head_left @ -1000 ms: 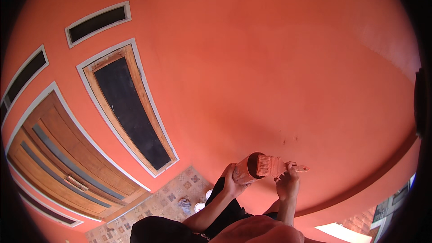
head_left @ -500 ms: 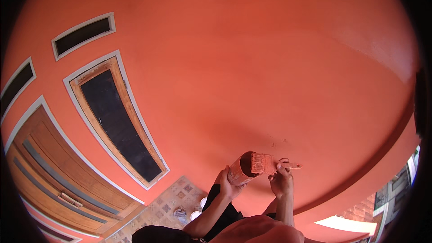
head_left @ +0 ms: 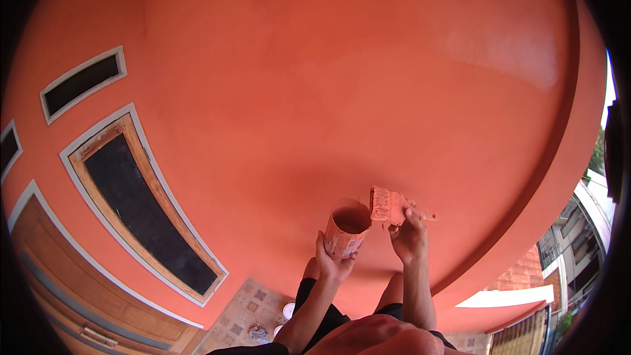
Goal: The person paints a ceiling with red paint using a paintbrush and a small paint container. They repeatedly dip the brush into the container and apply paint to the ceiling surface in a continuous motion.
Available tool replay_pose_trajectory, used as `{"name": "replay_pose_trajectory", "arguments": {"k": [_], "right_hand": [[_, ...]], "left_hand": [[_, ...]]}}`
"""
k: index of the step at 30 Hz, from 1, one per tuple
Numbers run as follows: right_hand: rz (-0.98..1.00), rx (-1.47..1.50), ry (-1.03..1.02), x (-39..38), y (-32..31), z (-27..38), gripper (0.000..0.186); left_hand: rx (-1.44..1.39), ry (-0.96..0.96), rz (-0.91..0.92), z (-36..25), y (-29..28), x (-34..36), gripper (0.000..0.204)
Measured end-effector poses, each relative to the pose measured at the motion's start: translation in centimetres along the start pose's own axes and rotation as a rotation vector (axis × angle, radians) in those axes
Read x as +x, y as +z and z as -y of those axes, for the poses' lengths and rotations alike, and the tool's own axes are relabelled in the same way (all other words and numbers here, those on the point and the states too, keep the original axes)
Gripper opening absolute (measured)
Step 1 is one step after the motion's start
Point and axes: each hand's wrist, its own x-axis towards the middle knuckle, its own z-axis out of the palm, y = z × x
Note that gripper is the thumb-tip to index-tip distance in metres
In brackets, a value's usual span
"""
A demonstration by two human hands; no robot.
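My left hand (head_left: 335, 263) is wrapped round the lower part of a paint can (head_left: 344, 240), which is tilted slightly and smeared with orange paint. Its open top shows paint inside. A wide paintbrush (head_left: 393, 207), its bristles coated in thick orange paint, is gripped in my right hand (head_left: 409, 233). The bristles point left, just beside and a little above the can's rim, apart from it. Behind both hands rises the orange wall (head_left: 315, 105), with a paler patch (head_left: 519, 52) at the upper right.
At left are a wood-framed window (head_left: 148, 204), a small upper window (head_left: 84, 85) and a wooden door (head_left: 98, 296). White tubs (head_left: 288, 310) and a crumpled cloth-like thing (head_left: 258, 333) lie on the tiled floor (head_left: 230, 312). A curved wall edge (head_left: 526, 204) runs down the right; buildings stand beyond.
The brush has moved from over the can's mouth up and out to its right. The can is more upright. My view has shifted right, so window and door sit further left and lower.
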Motion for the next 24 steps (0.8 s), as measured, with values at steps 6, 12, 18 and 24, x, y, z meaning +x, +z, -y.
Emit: {"name": "replay_pose_trajectory", "arguments": {"k": [6, 12, 18, 24], "right_hand": [[-0.039, -0.067, 0.016, -0.4, 0.5, 0.2, 0.035], [-0.068, -0.092, -0.022, -1.6, 2.1, -0.3, 0.029], [-0.062, -0.137, -0.043, -3.0, 3.4, -1.1, 0.028], [-0.074, -0.137, -0.049, -3.0, 2.3, -1.7, 0.03]], "left_hand": [[0.037, -0.008, 0.02, 0.1, 1.4, 0.2, 0.07], [0.074, -0.075, 0.133, -0.7, 2.0, 0.0, 0.069], [0.059, -0.077, 0.098, -1.2, 4.3, -0.2, 0.068], [0.089, -0.141, 0.146, -1.7, 3.7, 0.9, 0.07]]}}
